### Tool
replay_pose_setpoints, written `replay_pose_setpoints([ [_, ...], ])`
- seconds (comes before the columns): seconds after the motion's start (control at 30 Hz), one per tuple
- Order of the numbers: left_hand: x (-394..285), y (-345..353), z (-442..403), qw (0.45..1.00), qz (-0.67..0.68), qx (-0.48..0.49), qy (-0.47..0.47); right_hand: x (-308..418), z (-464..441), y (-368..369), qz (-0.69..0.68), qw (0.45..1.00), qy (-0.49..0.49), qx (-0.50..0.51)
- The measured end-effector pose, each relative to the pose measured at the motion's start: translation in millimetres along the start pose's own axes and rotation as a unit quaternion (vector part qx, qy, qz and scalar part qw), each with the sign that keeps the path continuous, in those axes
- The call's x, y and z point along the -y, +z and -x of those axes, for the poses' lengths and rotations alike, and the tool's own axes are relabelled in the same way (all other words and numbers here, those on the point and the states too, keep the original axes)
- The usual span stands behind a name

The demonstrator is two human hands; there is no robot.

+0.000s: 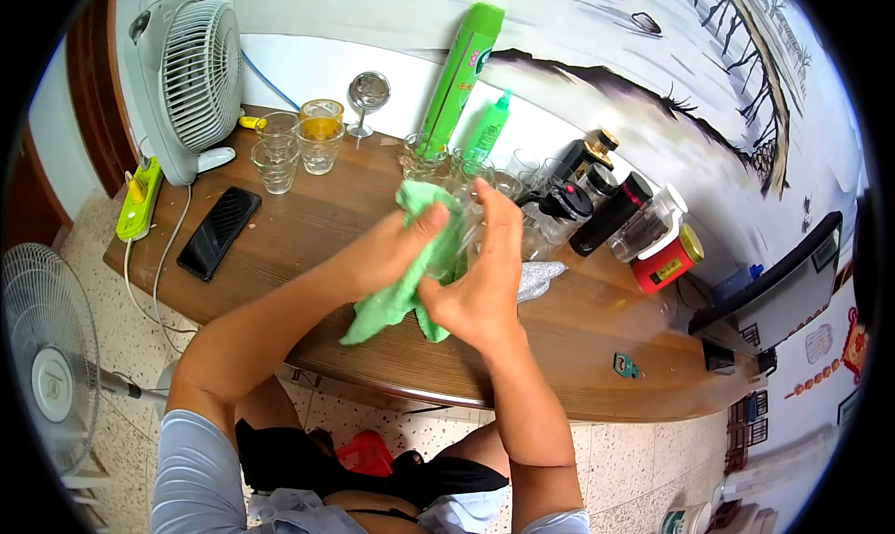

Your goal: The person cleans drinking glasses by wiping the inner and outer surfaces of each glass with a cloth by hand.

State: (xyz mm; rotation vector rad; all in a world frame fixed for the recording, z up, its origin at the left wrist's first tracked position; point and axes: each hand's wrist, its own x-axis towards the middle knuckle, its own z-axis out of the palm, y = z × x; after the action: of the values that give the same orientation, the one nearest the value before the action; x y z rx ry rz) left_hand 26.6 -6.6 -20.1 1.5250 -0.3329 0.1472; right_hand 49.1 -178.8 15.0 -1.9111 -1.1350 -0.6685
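A green cloth (410, 291) hangs in folds over the front half of the wooden table. My left hand (392, 249) is closed on it, thumb on top. Just to the right, my right hand (483, 296) curves, fingers pointing up, around what looks like a clear drinking glass, partly wrapped in the cloth. Cloth and fingers hide most of that glass, and some blur softens its outline. Beyond my hands stand several clear glasses (424, 166) and a glass pot with a black lid (564, 201). A grey cloth (539, 279) lies beside my right hand.
At left are a box fan (191, 77), a black phone (219, 234), a power strip (140, 198) and more glasses (276, 168). Tall green can (461, 77) and green bottle (488, 128) stand behind. Dark flasks (611, 215) and a red tin (667, 262) are at right.
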Motion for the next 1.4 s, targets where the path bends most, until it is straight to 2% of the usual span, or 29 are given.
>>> replay_pose_setpoints([
  [0.03,-3.3,7.4,7.4,0.998,-0.053,-0.013,0.018,-4.6,-0.4,1.0,0.018,1.0,-0.009,-0.018],
  [0.1,-2.8,10.4,9.1,0.998,-0.056,0.003,0.039,-12.0,-0.2,1.4,0.047,0.998,-0.035,-0.035],
  [0.27,-4.4,4.0,6.8,0.996,-0.034,-0.007,0.085,3.8,1.9,2.5,0.043,0.995,-0.094,0.012],
  [0.3,-9.9,7.6,8.2,0.995,-0.039,-0.058,0.077,3.7,2.7,5.1,0.03,0.993,-0.115,0.025],
  [0.33,-11.1,3.8,8.4,0.996,-0.002,-0.056,0.063,3.8,3.7,7.9,0.018,0.99,-0.137,0.038],
  [0.37,-12.4,-3.8,7.5,0.997,0.034,-0.054,0.049,9.3,4.2,8.3,-0.016,0.991,-0.114,0.061],
  [0.47,-18.1,-10.9,2.5,0.987,0.155,-0.022,0.021,10.5,5.0,11.0,-0.027,0.983,-0.172,0.061],
  [0.53,-14.7,-13.1,-0.1,0.973,0.226,0.035,0.026,8.9,4.5,10.0,-0.018,0.987,-0.154,0.044],
  [0.63,-12.5,3.1,2.8,0.99,0.142,0.009,0.019,5.2,3.4,3.5,0.017,0.993,-0.115,0.015],
  [0.77,-4.8,3.3,6.6,0.997,-0.02,0.061,-0.033,-12.2,-1.2,0.6,0.017,0.996,-0.074,-0.042],
  [0.87,-16.4,6.9,10.4,0.988,0.106,0.056,-0.098,-11.8,-2.4,-7.2,-0.035,0.999,-0.019,-0.022],
  [0.9,-24.4,11.6,11.9,0.981,0.169,0.048,-0.084,-11.2,-3.5,-9.9,-0.056,0.998,-0.005,-0.013],
  [1.0,-16.7,1.2,2.5,0.94,0.317,0.109,-0.058,-13.2,0.0,-6.2,-0.169,0.985,-0.007,0.025],
  [1.03,-18.4,2.3,1.6,0.937,0.331,0.101,-0.051,-10.7,0.9,-3.5,-0.183,0.982,-0.018,0.036],
  [1.13,-14.3,-5.8,-0.6,0.905,0.408,0.091,-0.085,-4.7,-1.2,-6.6,-0.102,0.989,-0.088,0.062],
  [1.27,-13.9,-6.9,-3.6,0.912,0.395,0.053,-0.095,-4.0,1.2,-4.7,-0.091,0.991,-0.064,0.077],
  [1.37,-23.1,1.0,2.6,0.954,0.283,0.05,-0.081,-9.2,-2.1,-2.1,-0.064,0.995,-0.075,0.01],
  [1.4,-20.6,1.8,4.0,0.959,0.263,0.063,-0.084,-11.3,-2.2,-2.4,-0.082,0.995,-0.047,-0.005],
])
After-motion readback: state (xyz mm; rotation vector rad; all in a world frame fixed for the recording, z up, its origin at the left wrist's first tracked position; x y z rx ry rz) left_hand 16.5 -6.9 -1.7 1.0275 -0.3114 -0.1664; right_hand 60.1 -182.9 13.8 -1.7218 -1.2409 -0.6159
